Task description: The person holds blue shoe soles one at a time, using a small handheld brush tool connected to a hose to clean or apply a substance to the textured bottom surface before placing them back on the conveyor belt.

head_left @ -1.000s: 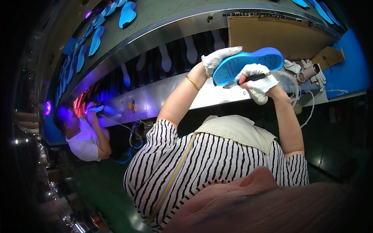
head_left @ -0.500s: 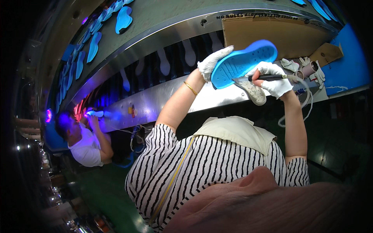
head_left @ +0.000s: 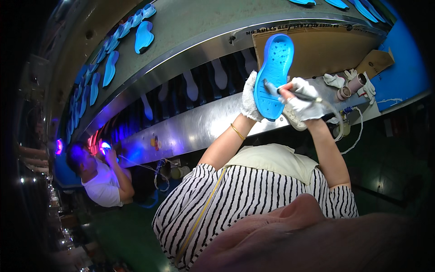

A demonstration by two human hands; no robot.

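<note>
My left hand [head_left: 250, 97], in a white glove, grips a blue shoe sole [head_left: 278, 56] by its left edge. The sole stands nearly upright with its dished, patterned side toward me. In my right hand [head_left: 302, 99], gloved with bare fingertips, is a dark-handled brush [head_left: 273, 88]. Its blurred tip meets or hovers just over the middle of the sole. From the handle's back end a clear hose [head_left: 337, 119] curls down to the right. Partly hidden below the sole lies a pale, speckled, sole-shaped piece [head_left: 294, 120].
Blue soles [head_left: 110, 68] line the belt [head_left: 190, 27] beyond a metal rail. More soles [head_left: 190, 86] sit in the dark slot beneath. A cardboard sheet [head_left: 317, 52], white gloves [head_left: 334, 80] and tubes [head_left: 356, 83] are at right. At left, a co-worker [head_left: 102, 181] handles a glowing piece.
My left hand has turned the sole from slanting to nearly upright and brought it left. The brush has moved left and up, from the sole's lower edge to its middle.
</note>
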